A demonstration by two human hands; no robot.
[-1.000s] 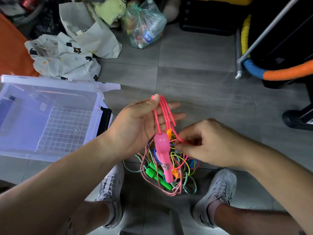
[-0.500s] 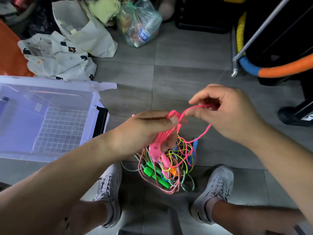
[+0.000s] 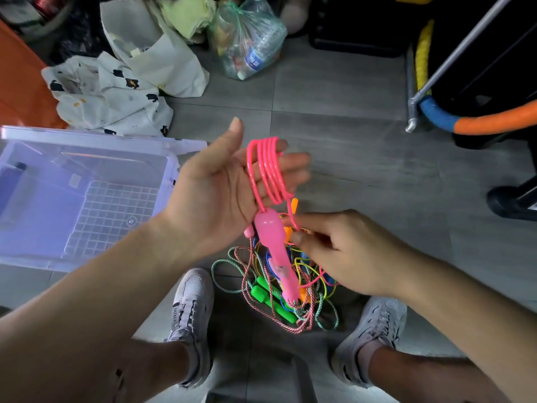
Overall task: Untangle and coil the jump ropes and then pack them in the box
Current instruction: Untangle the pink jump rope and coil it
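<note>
Grey tile floor [image 3: 334, 91] | I see left hand [image 3: 229, 187] spread flat, pink rope [image 3: 267, 170] looped over fingers | right hand [image 3: 343, 251] pinching rope's tail.

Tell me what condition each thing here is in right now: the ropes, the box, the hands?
pink jump rope: partly coiled in several loops over the left fingers, handle hanging down
left hand: open, palm up
right hand: pinching the pink rope strand
rope pile: tangled on the floor between the shoes
plastic box: open, no ropes inside
plastic bag: knotted shut
</note>
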